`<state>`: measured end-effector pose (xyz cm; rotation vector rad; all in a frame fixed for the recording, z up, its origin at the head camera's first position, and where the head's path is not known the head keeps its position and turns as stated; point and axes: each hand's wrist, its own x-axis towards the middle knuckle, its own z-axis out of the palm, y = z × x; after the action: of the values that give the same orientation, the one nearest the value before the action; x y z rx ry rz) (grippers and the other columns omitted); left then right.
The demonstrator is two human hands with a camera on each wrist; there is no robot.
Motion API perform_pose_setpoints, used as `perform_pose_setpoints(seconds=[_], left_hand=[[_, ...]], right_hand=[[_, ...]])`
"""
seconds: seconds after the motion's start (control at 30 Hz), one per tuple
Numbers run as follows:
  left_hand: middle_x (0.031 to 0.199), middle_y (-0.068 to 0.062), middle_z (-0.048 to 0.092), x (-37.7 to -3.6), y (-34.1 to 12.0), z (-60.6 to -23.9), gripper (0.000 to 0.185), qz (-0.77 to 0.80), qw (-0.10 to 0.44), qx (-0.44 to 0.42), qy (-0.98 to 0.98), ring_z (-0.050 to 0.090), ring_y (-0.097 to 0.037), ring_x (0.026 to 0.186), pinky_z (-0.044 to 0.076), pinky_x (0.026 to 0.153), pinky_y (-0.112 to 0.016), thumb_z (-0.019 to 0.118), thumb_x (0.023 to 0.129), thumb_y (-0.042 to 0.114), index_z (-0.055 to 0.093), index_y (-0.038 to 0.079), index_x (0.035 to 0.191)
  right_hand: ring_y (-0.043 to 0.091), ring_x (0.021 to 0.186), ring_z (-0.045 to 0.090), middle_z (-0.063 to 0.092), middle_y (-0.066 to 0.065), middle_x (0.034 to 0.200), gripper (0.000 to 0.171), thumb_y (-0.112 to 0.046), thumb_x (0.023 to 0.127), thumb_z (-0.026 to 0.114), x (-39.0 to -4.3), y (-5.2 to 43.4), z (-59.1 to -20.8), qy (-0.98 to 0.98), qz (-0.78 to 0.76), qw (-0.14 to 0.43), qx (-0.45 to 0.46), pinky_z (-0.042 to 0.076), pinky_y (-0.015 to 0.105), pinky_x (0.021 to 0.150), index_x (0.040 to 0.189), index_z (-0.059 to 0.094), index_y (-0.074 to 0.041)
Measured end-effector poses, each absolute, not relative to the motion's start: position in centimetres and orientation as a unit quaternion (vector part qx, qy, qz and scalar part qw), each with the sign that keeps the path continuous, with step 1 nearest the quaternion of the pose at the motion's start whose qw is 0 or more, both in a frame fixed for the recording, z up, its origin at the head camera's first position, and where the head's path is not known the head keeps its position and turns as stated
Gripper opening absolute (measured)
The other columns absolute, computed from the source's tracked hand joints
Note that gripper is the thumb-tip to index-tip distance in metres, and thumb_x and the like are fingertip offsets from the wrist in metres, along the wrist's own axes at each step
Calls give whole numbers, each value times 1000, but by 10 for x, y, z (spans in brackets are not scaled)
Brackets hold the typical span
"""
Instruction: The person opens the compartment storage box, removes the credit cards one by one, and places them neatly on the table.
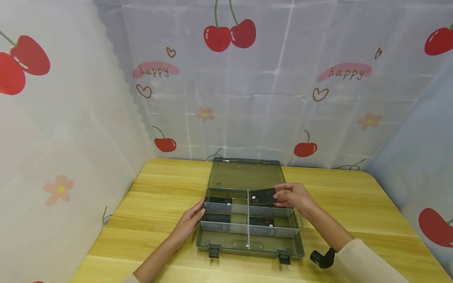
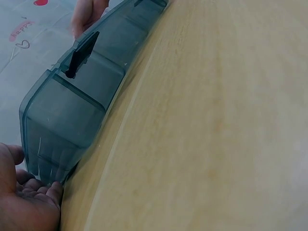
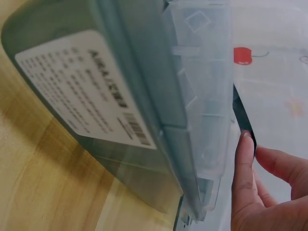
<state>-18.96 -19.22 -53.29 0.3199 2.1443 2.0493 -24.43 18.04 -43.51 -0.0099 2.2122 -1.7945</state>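
Pinching a black VIP card (image 1: 262,197) over the divided organizer box (image 1: 226,245) — right hand (image 1: 295,196), fingers clamped on it; left hand (image 1: 189,222) flat against the box's side, fingers straight, on the counter (image 1: 155,204).

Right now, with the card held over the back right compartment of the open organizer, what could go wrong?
The right hand pinches the black VIP card only at its end, so it may slip or tilt as it goes down. The card could catch on the clear divider instead of dropping flat. The left hand only rests against the organizer box at its left wall, so a push from the card might slide the box on the wooden table.
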Motion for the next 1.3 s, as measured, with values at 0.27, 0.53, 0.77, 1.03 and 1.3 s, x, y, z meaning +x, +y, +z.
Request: perform_pose_setpoints(seconds=[0.27, 0.53, 0.77, 1.03, 1.3], left_hand=[[153, -1, 23, -189, -192, -532, 53, 687, 76, 106, 715, 22, -18, 139, 23, 110, -41, 47, 100, 26, 29, 15, 149], [153, 1, 23, -188, -191, -530, 53, 686, 79, 97, 716, 22, -19, 139, 23, 110, -43, 48, 100, 27, 31, 17, 148], [153, -1, 24, -188, -191, -530, 51, 687, 79, 90, 717, 23, -21, 139, 23, 110, -45, 49, 99, 27, 33, 19, 148], [153, 0, 24, -188, -192, -530, 54, 691, 79, 91, 713, 24, -20, 138, 23, 110, -45, 51, 98, 31, 33, 19, 147], [153, -1, 23, -188, -192, -529, 53, 687, 81, 88, 716, 24, -22, 139, 23, 110, -46, 49, 99, 28, 32, 18, 148]], right_hand=[[24, 79, 68, 66, 18, 96, 43, -1, 88, 62, -244, 189, -435, 756, -639, 141, 0, 56, 39, 74, 129, 52, 7], [24, 88, 66, 62, 18, 105, 45, -3, 90, 60, -241, 197, -436, 741, -659, 131, -5, 51, 46, 85, 133, 49, 5], [23, 83, 67, 60, 15, 100, 48, -7, 89, 64, -238, 205, -436, 732, -671, 118, 10, 51, 44, 85, 133, 50, 4], [21, 85, 68, 66, 11, 99, 46, -7, 89, 64, -236, 215, -434, 726, -682, 92, 20, 49, 47, 88, 133, 51, 3], [21, 85, 68, 67, 9, 99, 48, -9, 89, 65, -235, 222, -435, 722, -688, 69, 14, 50, 45, 86, 133, 50, 4]])
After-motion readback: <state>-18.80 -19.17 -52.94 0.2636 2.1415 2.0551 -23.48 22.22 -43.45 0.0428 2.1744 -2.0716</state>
